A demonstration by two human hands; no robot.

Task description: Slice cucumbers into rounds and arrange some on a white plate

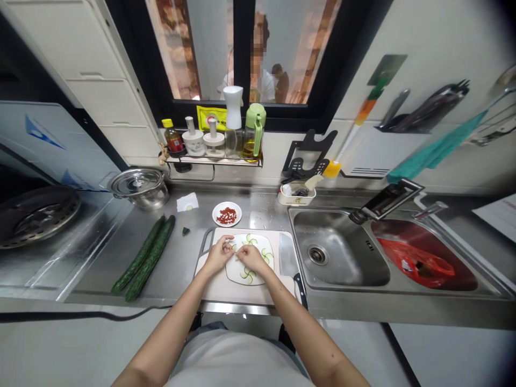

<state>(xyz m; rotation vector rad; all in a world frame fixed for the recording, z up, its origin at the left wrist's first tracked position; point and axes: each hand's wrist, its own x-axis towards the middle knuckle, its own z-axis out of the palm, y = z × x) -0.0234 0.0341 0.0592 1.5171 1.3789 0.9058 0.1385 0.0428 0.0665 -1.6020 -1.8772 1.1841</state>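
A white plate (pixel 234 276) lies on a pale cutting board (pixel 220 293), with thin green-edged cucumber slices (pixel 249 276) set on it in curved, flower-like groups. Over the plate's left part, my left hand (pixel 220 255) has its fingers pinched on what looks like a small cucumber slice. Close beside it, my right hand (pixel 250 257) is pinched too; whatever its fingertips hold is too small to make out. A knife (pixel 289 258) rests along the board's right side. Behind the board stands a small white dish (pixel 215 207) of chopped red pieces.
Two whole cucumbers (pixel 151 258) and a lidded steel pot (pixel 140 188) are on the left. To the right is a steel sink (pixel 342 247) with a red bag (pixel 419 263) in its second basin. A condiment rack (pixel 217 160) hangs behind.
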